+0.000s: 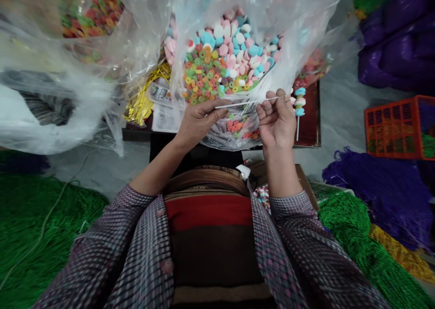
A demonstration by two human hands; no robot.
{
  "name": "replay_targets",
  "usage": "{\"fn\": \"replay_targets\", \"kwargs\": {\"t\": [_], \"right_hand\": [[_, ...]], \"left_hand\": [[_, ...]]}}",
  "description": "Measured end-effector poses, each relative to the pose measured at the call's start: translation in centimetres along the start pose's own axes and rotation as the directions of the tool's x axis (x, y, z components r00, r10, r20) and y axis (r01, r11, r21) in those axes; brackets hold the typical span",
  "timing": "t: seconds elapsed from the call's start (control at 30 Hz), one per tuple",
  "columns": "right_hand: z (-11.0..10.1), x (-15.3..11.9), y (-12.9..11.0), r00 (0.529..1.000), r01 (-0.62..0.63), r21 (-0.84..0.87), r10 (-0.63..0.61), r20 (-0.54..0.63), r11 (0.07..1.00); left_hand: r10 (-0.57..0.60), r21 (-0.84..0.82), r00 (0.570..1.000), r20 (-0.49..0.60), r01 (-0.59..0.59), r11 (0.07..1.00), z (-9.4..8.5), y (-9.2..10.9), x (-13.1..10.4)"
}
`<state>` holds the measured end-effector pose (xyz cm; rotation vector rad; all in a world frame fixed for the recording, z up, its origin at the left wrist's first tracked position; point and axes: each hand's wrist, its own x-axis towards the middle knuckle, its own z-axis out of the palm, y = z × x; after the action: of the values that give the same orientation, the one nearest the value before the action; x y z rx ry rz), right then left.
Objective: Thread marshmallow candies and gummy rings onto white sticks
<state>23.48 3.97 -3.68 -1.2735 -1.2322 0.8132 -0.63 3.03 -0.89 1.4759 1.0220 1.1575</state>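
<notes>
My left hand (200, 121) pinches the left end of a thin white stick (244, 103) held level in front of me. My right hand (277, 118) grips the same stick near its right end, where a few candies (299, 101) in blue, white and pink are threaded on. Just beyond the hands lies an open clear plastic bag (190, 64) heaped with small coloured ring candies (207, 73) and pastel marshmallow pieces (238, 41). A second white stick (298, 130) hangs down beside my right hand.
Another clear bag of coloured candies (91, 14) sits at the back left. Gold foil (142, 96) lies by a dark low table (311, 123). Green bead strands (34, 227) pile at the left, purple strands (384, 195) and an orange crate (401, 127) at the right.
</notes>
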Motion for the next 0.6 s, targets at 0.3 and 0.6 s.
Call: {"fn": "replay_targets", "kwargs": {"t": [0.3,0.6], "right_hand": [[0.3,-0.5,1.3,0.994,-0.091,0.042,0.093,-0.049,0.995],[2.2,-1.4,-5.3,0.994,-0.083,0.116,0.091,-0.062,0.99]], "left_hand": [[0.069,0.065,0.998,-0.008,-0.068,0.996,0.4,0.2,-0.2],[0.083,0.222,0.982,0.171,-0.121,0.967,1.4,-0.4,-0.1]]}}
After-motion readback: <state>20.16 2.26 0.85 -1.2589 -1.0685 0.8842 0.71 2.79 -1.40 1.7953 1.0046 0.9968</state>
